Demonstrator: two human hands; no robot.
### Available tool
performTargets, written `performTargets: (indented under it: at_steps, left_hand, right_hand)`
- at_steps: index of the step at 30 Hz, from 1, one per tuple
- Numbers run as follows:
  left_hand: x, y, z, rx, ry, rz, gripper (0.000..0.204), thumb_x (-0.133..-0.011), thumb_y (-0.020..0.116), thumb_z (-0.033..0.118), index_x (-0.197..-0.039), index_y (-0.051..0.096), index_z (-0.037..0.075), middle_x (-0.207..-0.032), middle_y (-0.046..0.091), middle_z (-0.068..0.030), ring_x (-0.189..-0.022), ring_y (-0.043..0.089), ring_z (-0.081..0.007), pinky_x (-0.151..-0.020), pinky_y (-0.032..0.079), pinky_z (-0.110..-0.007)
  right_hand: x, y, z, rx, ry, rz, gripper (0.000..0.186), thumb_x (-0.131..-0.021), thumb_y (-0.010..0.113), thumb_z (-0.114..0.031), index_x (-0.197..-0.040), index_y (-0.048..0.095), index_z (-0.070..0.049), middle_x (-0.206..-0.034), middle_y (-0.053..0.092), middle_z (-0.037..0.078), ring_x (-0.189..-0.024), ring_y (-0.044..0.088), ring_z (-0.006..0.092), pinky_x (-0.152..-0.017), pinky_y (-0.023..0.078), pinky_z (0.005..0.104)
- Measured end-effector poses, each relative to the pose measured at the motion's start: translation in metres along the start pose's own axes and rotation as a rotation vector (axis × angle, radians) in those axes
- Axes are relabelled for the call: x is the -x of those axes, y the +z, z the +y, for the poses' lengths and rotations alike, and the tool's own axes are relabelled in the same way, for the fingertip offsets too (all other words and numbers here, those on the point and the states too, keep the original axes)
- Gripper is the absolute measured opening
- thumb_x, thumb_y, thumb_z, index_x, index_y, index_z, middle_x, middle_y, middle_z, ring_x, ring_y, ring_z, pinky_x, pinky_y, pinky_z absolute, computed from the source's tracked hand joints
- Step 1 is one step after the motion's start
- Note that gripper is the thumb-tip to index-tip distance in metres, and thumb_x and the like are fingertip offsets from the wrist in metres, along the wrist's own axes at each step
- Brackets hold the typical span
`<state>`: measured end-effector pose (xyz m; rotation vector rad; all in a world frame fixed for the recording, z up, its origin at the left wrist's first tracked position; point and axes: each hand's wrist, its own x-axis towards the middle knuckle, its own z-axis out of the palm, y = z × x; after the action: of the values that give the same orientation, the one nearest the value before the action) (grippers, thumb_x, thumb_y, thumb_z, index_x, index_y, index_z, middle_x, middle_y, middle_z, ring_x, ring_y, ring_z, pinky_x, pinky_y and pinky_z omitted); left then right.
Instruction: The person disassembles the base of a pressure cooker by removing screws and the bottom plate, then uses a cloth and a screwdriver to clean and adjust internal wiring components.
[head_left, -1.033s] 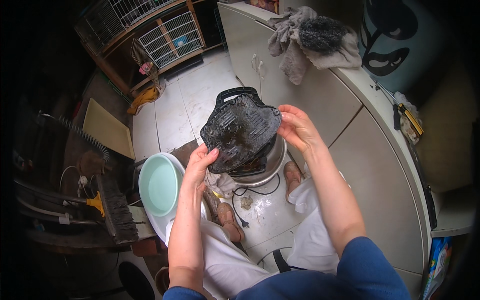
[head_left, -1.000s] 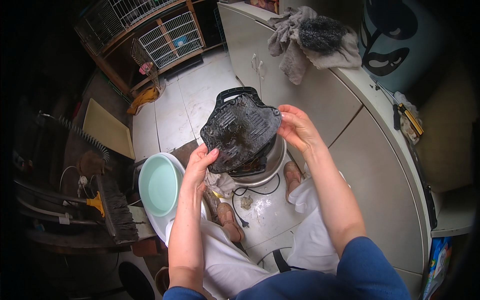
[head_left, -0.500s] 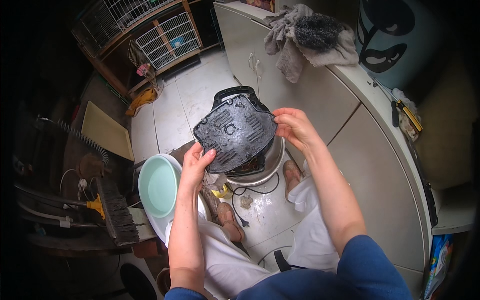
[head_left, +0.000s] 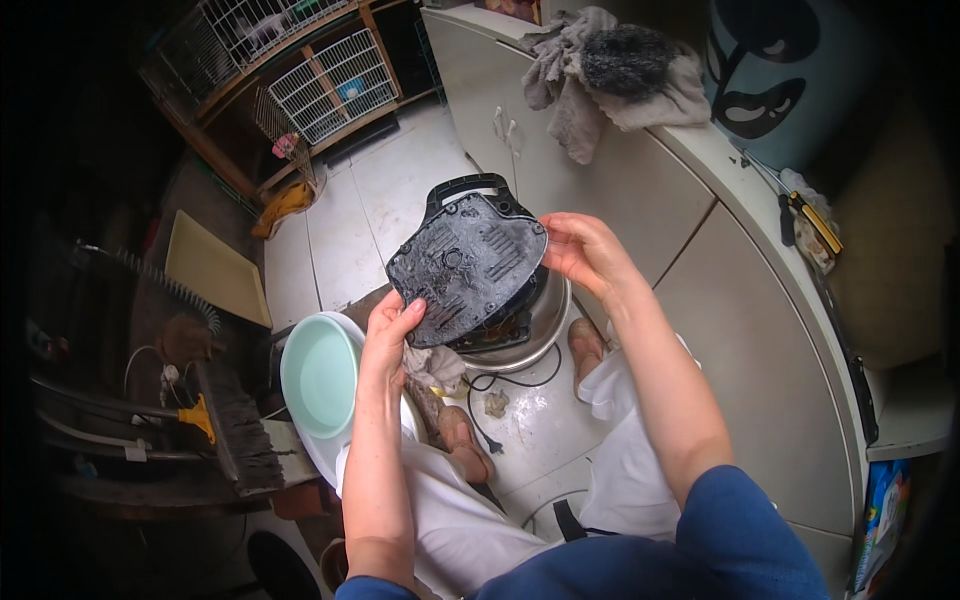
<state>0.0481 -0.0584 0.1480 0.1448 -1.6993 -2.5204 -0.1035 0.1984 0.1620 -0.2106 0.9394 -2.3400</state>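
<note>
Head view, nearest first: I see two forearms in blue sleeves coming up from the lower edge, over a lap in white cloth, with two bare feet on the pale tiled floor (head_left: 400, 215) below. My left hand (head_left: 388, 335) grips the lower left edge of one black appliance base plate (head_left: 465, 268), thumb on its ribbed face and the other fingers curled out of sight behind it. My right hand (head_left: 585, 250) holds the plate's right edge — fingers close together and bent round the rim, thumb towards me. The plate is held up off the floor, tilted, its ribbed underside facing the camera, directly above one round metal appliance body (head_left: 535, 330) that stands on the tiles between the feet; one black cord (head_left: 480, 410) trails from it across the floor. A crumpled rag (head_left: 435, 365) sits just under my left hand, though I cannot tell whether the fingers touch it. Just left of that wrist lies one pale green basin (head_left: 318, 375). Further left, one dark brush (head_left: 238, 435) with a yellow part on its handle lies in the shadow. To the right runs a white cabinet (head_left: 700, 300); on its top I count one heap of grey cloth (head_left: 610, 70) with a dark fuzzy lump on it — and, nearer, a few small tools (head_left: 810, 225). Farthest off, at the top left, stand two white wire cages (head_left: 320, 60) in a wooden rack.
</note>
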Motion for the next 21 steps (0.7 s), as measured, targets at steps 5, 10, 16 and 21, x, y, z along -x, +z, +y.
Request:
performTargets:
  at_steps: [5,10,16,21]
  left_hand:
    - [-0.003,0.005,-0.001,0.038,-0.014,0.008,0.040,-0.086,0.066,0.012,-0.120,0.056,-0.005,-0.111,0.067,-0.0135,-0.096,0.067,-0.0195,-0.088,0.053,-0.030]
    - [-0.004,0.006,-0.003,0.051,-0.072,-0.043,0.038,-0.086,0.066,0.013,-0.121,0.059,-0.001,-0.112,0.067,-0.0082,-0.100,0.064,-0.0157,-0.093,0.048,-0.029]
    - [-0.001,0.011,-0.003,0.115,-0.090,-0.078,0.037,-0.087,0.066,0.013,-0.120,0.059,-0.001,-0.112,0.067,-0.0091,-0.098,0.065,-0.0165,-0.091,0.049,-0.029]
    - [0.003,0.006,-0.004,0.250,-0.070,-0.080,0.038,-0.088,0.064,0.013,-0.121,0.057,-0.003,-0.112,0.067,-0.0115,-0.097,0.066,-0.0192,-0.091,0.050,-0.031]
  right_hand:
    - [-0.003,-0.008,0.001,-0.057,0.005,-0.101,0.017,-0.087,0.060,-0.002,-0.103,0.058,0.004,-0.098,0.065,0.013,-0.086,0.064,0.0204,-0.076,0.055,0.0339]
    - [-0.003,-0.010,0.000,-0.144,0.022,-0.148,0.018,-0.086,0.062,-0.002,-0.103,0.058,0.002,-0.096,0.064,0.010,-0.085,0.062,0.0179,-0.075,0.052,0.0305]
    - [0.000,-0.004,0.000,-0.180,0.017,-0.248,0.019,-0.082,0.064,-0.003,-0.100,0.059,0.000,-0.093,0.064,0.008,-0.082,0.060,0.0156,-0.072,0.050,0.0281]
    - [0.000,0.002,0.000,-0.297,0.076,-0.427,0.016,-0.080,0.064,-0.002,-0.095,0.060,-0.001,-0.090,0.063,0.009,-0.074,0.055,0.0137,-0.065,0.045,0.0252]
